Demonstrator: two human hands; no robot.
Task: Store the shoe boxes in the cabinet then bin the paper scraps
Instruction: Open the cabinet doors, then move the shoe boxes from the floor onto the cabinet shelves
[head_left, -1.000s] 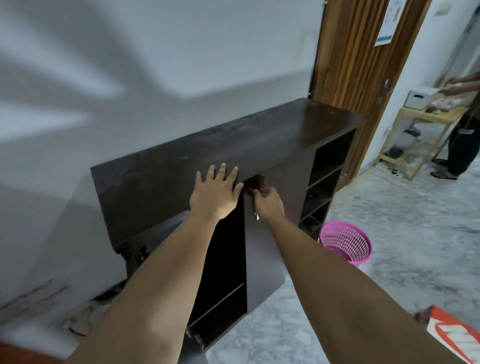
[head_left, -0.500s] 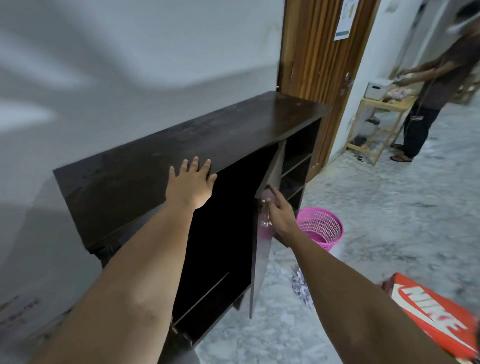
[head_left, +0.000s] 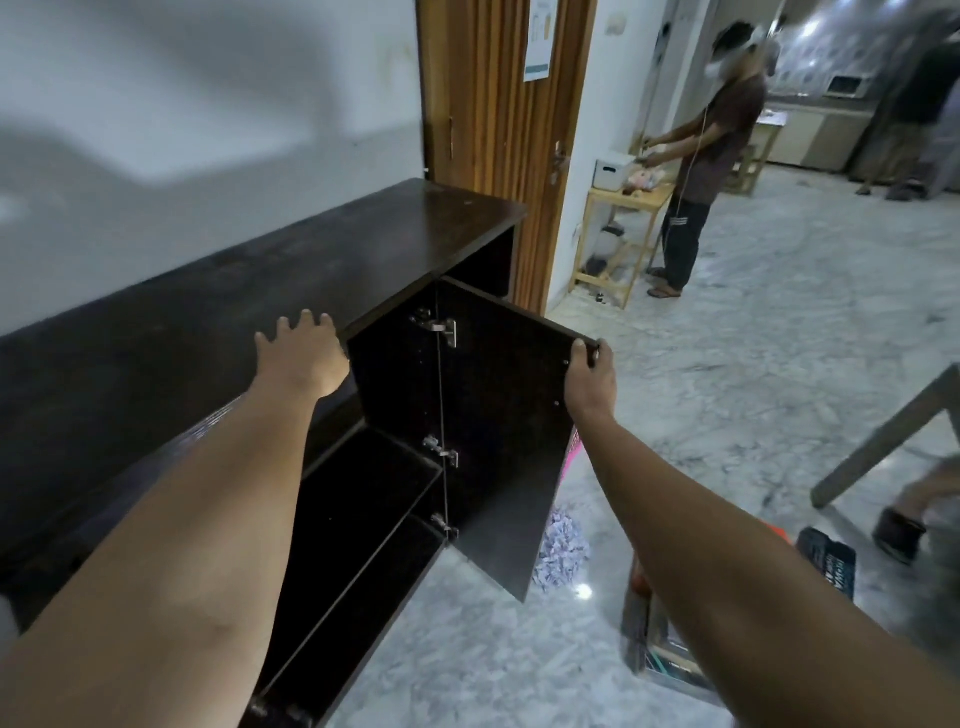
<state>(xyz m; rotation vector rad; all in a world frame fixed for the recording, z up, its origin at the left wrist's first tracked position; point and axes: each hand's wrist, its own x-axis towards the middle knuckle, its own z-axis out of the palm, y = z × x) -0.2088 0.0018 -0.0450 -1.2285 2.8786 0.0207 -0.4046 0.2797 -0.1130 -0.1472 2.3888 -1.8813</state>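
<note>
Resting flat on the dark top of the cabinet, the left hand lies near the front edge with its fingers straight and spread, holding nothing. Below that hand the cabinet stands open, showing a dark interior with a shelf across it. Further right, the cabinet door is swung wide out from the front, hung on three metal hinges along its inner edge. The right hand grips the door's upper outer corner, its fingers curled over the top edge and the thumb on the inner face. Past the lower corner of the door, a pile of paper scraps lies on the marble floor, with a sliver of a pink bin showing just behind the door's edge. Under the right forearm a shoe box sits on the floor, mostly hidden, and another dark box lies further right. Near the far wall, beside a wooden door, another person stands at a small wooden desk.
</note>
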